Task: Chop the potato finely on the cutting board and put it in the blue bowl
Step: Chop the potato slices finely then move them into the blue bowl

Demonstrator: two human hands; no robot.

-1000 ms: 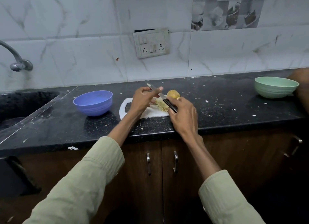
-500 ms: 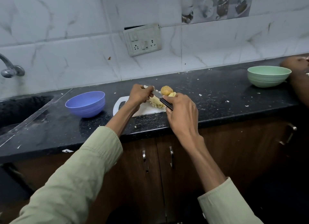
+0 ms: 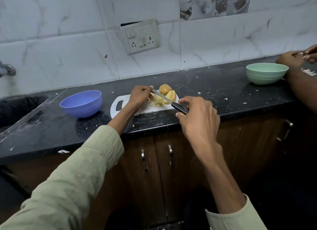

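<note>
Potato [image 3: 169, 94] sits on my white cutting board [image 3: 145, 108], two larger pieces at the far edge and a chopped pile [image 3: 157, 102] in front of them. My right hand [image 3: 197, 116] grips the knife [image 3: 169, 101] by its black handle, blade across the pile. My left hand [image 3: 139, 96] has curled fingers pressing on the blade's tip. The blue bowl [image 3: 81, 103] stands left of the board, apart from it.

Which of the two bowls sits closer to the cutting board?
The blue bowl, just left of the white cutting board. The green bowl stands far off to the right along the counter.
</note>
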